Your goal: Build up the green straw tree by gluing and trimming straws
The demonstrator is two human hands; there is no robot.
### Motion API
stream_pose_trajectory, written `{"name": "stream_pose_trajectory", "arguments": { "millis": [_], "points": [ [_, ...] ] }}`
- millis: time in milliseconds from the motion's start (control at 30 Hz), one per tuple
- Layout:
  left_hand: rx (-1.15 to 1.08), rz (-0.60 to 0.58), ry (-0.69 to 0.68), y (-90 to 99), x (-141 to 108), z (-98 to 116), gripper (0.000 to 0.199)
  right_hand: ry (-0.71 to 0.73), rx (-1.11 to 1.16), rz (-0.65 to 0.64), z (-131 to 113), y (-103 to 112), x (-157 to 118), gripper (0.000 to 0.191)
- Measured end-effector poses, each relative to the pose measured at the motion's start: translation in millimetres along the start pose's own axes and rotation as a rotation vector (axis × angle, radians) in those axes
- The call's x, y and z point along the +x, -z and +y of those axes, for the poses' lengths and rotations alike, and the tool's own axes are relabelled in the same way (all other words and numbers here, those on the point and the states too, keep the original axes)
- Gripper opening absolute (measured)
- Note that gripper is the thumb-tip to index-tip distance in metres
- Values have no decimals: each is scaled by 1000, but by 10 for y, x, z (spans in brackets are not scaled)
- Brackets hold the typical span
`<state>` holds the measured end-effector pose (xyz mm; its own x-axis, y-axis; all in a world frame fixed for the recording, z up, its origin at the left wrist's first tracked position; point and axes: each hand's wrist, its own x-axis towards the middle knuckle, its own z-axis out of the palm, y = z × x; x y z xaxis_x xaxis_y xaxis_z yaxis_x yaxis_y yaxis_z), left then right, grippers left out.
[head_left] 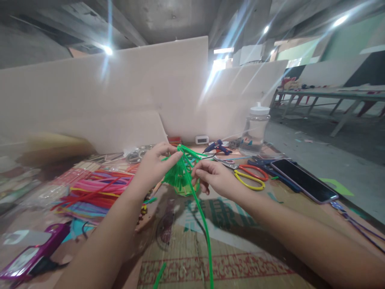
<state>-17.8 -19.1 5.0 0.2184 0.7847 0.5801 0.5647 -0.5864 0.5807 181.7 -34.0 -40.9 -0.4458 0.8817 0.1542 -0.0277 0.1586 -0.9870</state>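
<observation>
In the middle of the head view stands a cone-like green piece made of pipe cleaners [176, 172], with open gaps on its right side. My left hand [155, 162] pinches it at the top between thumb and fingers. One long green pipe cleaner [206, 228] runs down from the peak toward the near edge of the view. The curled fingers of my right hand [213, 176] close on this strand beside the piece; the exact fingertip contact is partly hidden. A pale green base [184, 191] shows below the cone.
Bundled coloured pipe cleaners [99, 188] lie left, near a purple device [39, 253]. To the right are scissors [251, 176], a blue glue gun [218, 147], a water bottle [255, 128] and a phone [303, 180]. A short green piece [160, 276] lies in front. White boards [135, 88] stand behind.
</observation>
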Motion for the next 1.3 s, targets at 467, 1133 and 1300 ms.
{"name": "stream_pose_trajectory", "arguments": {
  "millis": [467,1133,1300],
  "points": [
    [21,-28,-19,12,5,11,24,225,-164,6,9,31,14,29],
    [-24,-29,-32,28,-29,108,20,111,-101,-10,-35,5,-32,24],
    [-57,-34,-22,23,-38,109,20,102,-151,67,-24,-2,-20,13]
  ]
}}
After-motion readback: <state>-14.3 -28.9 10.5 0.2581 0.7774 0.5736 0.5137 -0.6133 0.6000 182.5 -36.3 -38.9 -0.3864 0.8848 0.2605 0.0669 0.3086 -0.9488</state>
